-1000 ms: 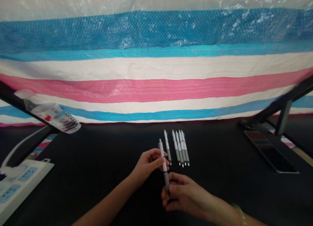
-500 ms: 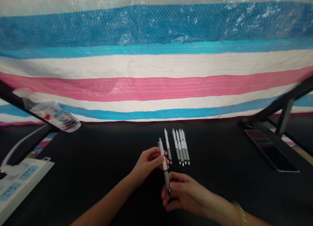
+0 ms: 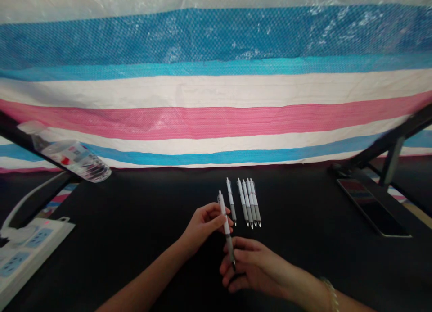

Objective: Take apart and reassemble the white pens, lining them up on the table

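A white click pen (image 3: 224, 215) with a grey grip is held up over the table, its clicker end away from me and its tip toward me. My left hand (image 3: 208, 222) pinches the white barrel between thumb and fingers. Around the grey grip near the tip, my right hand (image 3: 251, 262) has its thumb and index finger closed. Just beyond my left fingertips lies a single matching pen (image 3: 231, 199). To its right, several more such pens (image 3: 249, 201) lie side by side, tips toward me.
A phone (image 3: 373, 208) lies at the right by a black metal bracket (image 3: 393, 161). On the left are a white power strip (image 3: 37, 244) with a plug and a tilted clear plastic bottle (image 3: 79, 161). Striped sheeting (image 3: 216, 123) hangs behind the black table (image 3: 135, 213).
Both hands stay on the pen almost unmoved. The right hand's lower fingers have shifted slightly to the left.
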The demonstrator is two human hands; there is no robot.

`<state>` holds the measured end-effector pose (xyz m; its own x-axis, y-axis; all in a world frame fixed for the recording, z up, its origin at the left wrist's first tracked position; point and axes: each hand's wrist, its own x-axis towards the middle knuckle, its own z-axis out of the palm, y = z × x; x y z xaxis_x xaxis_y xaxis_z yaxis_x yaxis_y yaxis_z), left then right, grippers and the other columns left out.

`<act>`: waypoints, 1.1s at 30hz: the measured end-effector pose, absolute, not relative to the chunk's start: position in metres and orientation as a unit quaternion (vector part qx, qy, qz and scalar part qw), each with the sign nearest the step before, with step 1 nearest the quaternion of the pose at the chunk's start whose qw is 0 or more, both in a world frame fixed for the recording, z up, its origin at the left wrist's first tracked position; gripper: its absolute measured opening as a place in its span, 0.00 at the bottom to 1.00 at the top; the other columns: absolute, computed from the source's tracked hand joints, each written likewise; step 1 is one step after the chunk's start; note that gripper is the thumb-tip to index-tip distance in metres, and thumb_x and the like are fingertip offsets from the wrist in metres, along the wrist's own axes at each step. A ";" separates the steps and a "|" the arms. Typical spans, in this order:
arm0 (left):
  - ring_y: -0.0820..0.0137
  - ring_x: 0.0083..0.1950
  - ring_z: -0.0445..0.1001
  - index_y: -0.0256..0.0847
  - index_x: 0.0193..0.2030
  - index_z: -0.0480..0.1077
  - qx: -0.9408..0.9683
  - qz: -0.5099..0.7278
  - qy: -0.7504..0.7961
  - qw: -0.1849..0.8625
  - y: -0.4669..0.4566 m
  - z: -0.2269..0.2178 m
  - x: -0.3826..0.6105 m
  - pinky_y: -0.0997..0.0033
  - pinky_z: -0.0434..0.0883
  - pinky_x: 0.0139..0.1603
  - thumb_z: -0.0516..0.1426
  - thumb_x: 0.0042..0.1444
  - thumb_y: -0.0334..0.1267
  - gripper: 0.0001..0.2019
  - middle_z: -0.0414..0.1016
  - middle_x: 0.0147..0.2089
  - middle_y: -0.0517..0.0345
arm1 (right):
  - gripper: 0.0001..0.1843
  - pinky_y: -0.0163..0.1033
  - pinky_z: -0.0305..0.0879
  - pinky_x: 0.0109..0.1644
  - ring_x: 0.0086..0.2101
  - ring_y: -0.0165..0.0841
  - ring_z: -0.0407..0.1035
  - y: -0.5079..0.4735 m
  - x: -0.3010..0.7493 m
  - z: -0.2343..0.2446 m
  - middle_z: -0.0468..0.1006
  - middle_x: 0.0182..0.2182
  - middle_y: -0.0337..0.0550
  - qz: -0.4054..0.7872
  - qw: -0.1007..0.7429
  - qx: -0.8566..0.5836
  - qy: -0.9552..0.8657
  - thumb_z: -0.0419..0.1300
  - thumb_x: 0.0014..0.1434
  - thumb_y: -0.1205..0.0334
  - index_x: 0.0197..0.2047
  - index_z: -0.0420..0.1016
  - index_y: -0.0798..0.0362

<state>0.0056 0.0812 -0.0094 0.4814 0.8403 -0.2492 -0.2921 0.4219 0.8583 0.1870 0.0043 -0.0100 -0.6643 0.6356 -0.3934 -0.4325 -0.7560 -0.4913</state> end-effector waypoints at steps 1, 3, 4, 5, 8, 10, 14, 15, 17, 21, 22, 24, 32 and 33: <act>0.70 0.29 0.80 0.34 0.40 0.76 0.390 0.370 0.351 0.767 0.081 -0.009 0.006 0.73 0.75 0.34 0.71 0.49 0.44 0.18 0.82 0.31 0.54 | 0.20 0.41 0.71 0.42 0.38 0.38 0.79 0.004 0.187 -0.010 0.81 0.38 0.50 0.896 0.294 -0.280 -0.182 0.71 0.57 0.56 0.46 0.72 0.59; 0.70 0.29 0.80 0.34 0.40 0.76 0.392 0.368 0.350 0.767 0.081 -0.008 0.006 0.73 0.76 0.34 0.71 0.50 0.44 0.18 0.82 0.31 0.53 | 0.20 0.41 0.72 0.42 0.37 0.38 0.79 0.004 0.187 -0.010 0.81 0.36 0.50 0.896 0.291 -0.277 -0.188 0.71 0.57 0.55 0.44 0.72 0.59; 0.70 0.29 0.80 0.34 0.40 0.76 0.392 0.368 0.350 0.767 0.081 -0.008 0.006 0.73 0.75 0.34 0.71 0.50 0.44 0.17 0.82 0.31 0.53 | 0.19 0.41 0.72 0.42 0.37 0.38 0.79 0.003 0.188 -0.010 0.81 0.36 0.49 0.895 0.295 -0.275 -0.193 0.72 0.56 0.56 0.43 0.72 0.59; 0.70 0.29 0.80 0.34 0.40 0.76 0.392 0.368 0.349 0.767 0.081 -0.008 0.006 0.73 0.75 0.34 0.71 0.50 0.44 0.18 0.82 0.31 0.53 | 0.20 0.40 0.72 0.41 0.37 0.37 0.80 0.003 0.188 -0.010 0.82 0.36 0.48 0.894 0.298 -0.273 -0.195 0.72 0.56 0.56 0.43 0.71 0.58; 0.70 0.30 0.80 0.34 0.40 0.76 0.389 0.375 0.350 0.765 0.081 -0.008 0.006 0.73 0.75 0.35 0.71 0.49 0.44 0.18 0.82 0.32 0.53 | 0.21 0.37 0.72 0.36 0.34 0.35 0.79 0.003 0.189 -0.014 0.81 0.38 0.51 0.898 0.290 -0.268 -0.196 0.69 0.59 0.52 0.47 0.71 0.58; 0.70 0.30 0.80 0.34 0.40 0.76 0.389 0.376 0.351 0.764 0.080 -0.008 0.006 0.72 0.76 0.36 0.71 0.49 0.44 0.18 0.82 0.32 0.53 | 0.21 0.34 0.70 0.32 0.31 0.33 0.78 0.004 0.189 -0.018 0.81 0.37 0.51 0.902 0.268 -0.268 -0.208 0.66 0.62 0.50 0.46 0.71 0.59; 0.70 0.30 0.80 0.34 0.40 0.76 0.393 0.372 0.345 0.767 0.081 -0.010 0.007 0.73 0.75 0.34 0.71 0.49 0.44 0.18 0.82 0.31 0.53 | 0.21 0.30 0.67 0.25 0.27 0.32 0.77 0.005 0.190 -0.024 0.80 0.31 0.45 0.896 0.253 -0.273 -0.242 0.69 0.58 0.51 0.42 0.66 0.56; 0.69 0.30 0.80 0.34 0.40 0.76 0.392 0.373 0.345 0.767 0.081 -0.010 0.007 0.74 0.75 0.33 0.71 0.49 0.44 0.17 0.82 0.31 0.53 | 0.22 0.29 0.66 0.24 0.26 0.32 0.76 0.006 0.190 -0.025 0.79 0.30 0.43 0.894 0.253 -0.275 -0.245 0.70 0.57 0.51 0.42 0.65 0.55; 0.69 0.30 0.81 0.34 0.39 0.75 0.393 0.375 0.344 0.766 0.081 -0.011 0.007 0.74 0.75 0.33 0.71 0.49 0.43 0.17 0.82 0.31 0.53 | 0.24 0.27 0.64 0.21 0.24 0.30 0.75 0.006 0.191 -0.026 0.78 0.28 0.41 0.894 0.251 -0.276 -0.249 0.71 0.56 0.50 0.42 0.62 0.53; 0.69 0.30 0.81 0.34 0.39 0.75 0.395 0.382 0.337 0.764 0.081 -0.013 0.006 0.75 0.74 0.32 0.71 0.50 0.42 0.16 0.82 0.31 0.53 | 0.26 0.26 0.63 0.18 0.22 0.30 0.74 0.006 0.191 -0.024 0.79 0.29 0.43 0.896 0.252 -0.267 -0.248 0.71 0.55 0.48 0.43 0.64 0.54; 0.69 0.30 0.81 0.35 0.39 0.75 0.394 0.385 0.336 0.764 0.081 -0.013 0.006 0.75 0.74 0.32 0.71 0.51 0.42 0.16 0.82 0.31 0.53 | 0.26 0.27 0.64 0.18 0.23 0.31 0.75 0.006 0.191 -0.024 0.80 0.30 0.46 0.900 0.249 -0.265 -0.242 0.69 0.57 0.46 0.45 0.65 0.56; 0.70 0.30 0.81 0.35 0.39 0.75 0.393 0.388 0.334 0.764 0.081 -0.014 0.006 0.75 0.74 0.33 0.70 0.51 0.42 0.15 0.82 0.32 0.53 | 0.27 0.28 0.66 0.19 0.26 0.34 0.77 0.007 0.191 -0.023 0.80 0.34 0.51 0.906 0.242 -0.263 -0.228 0.63 0.61 0.41 0.47 0.67 0.58; 0.71 0.29 0.79 0.35 0.39 0.76 0.380 0.384 0.343 0.769 0.080 -0.013 0.006 0.74 0.75 0.34 0.71 0.50 0.43 0.17 0.82 0.31 0.53 | 0.23 0.27 0.66 0.18 0.26 0.32 0.76 0.007 0.191 -0.023 0.78 0.31 0.44 0.894 0.250 -0.277 -0.247 0.71 0.56 0.51 0.42 0.66 0.56; 0.71 0.29 0.79 0.35 0.39 0.76 0.371 0.388 0.343 0.771 0.081 -0.013 0.006 0.74 0.75 0.34 0.71 0.49 0.43 0.17 0.82 0.31 0.53 | 0.23 0.26 0.65 0.18 0.26 0.32 0.76 0.006 0.191 -0.023 0.78 0.31 0.43 0.893 0.249 -0.277 -0.251 0.72 0.54 0.53 0.42 0.65 0.55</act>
